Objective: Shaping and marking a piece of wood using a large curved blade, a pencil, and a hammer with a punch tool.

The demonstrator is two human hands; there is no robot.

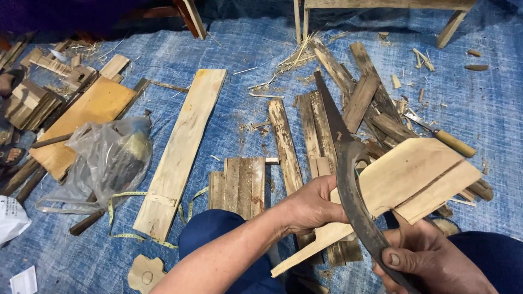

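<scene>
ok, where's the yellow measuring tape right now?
Head view, lower left: the yellow measuring tape lies on the blue tarp, looping around the near end of the long pale plank, beside the plastic bag.

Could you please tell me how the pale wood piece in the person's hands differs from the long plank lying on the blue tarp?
The pale wood piece is held off the ground, gripped by the left hand; the long plank lies flat on the blue tarp, untouched. The held piece is shorter with an angled, irregular outline; the plank is a long, straight strip. A dark curved blade, held by the right hand, crosses the held piece only. Both are light, unfinished wood.
</scene>
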